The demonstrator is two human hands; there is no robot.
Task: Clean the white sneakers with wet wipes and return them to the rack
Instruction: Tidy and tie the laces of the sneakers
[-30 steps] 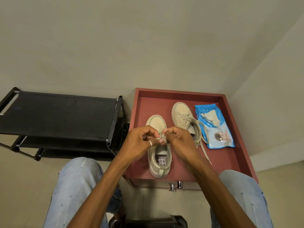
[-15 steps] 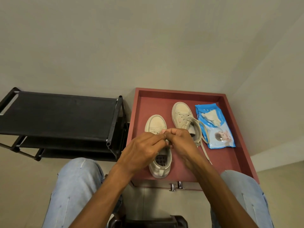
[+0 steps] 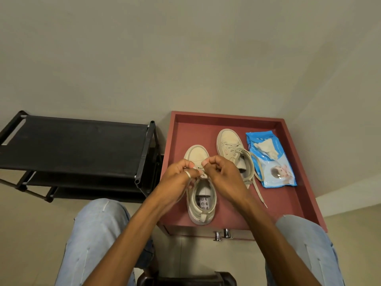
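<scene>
- Both sneakers sit on the red tray-top [image 3: 288, 195] at centre right of the frame; the near sneaker [image 3: 201, 201] lies under my hands and the far sneaker [image 3: 231, 147] just beyond it to the right, its lace [image 3: 258, 190] trailing loose over the red surface.
- My left hand [image 3: 177, 180] and right hand [image 3: 222, 178] meet over the near sneaker's tongue, fingers curled in, each pinching a bit of its lace; a ring shows on the left hand.
- I judge the step in hand to be tying that lace. To do it well I would keep an even pull on both ends, seat the knot low against the tongue, and leave the shoe flat on the tray so it does not tip.
- The wipes pack [image 3: 270, 159], blue, lies at the right of the tray beside the far sneaker, with a wipe [image 3: 266, 148] crumpled on top.
- The pack's print is too small for me to read; I make out only a picture on its lower half.
- The black rack [image 3: 74, 145] stands at left of the frame, no shoes on its top shelf.
</scene>
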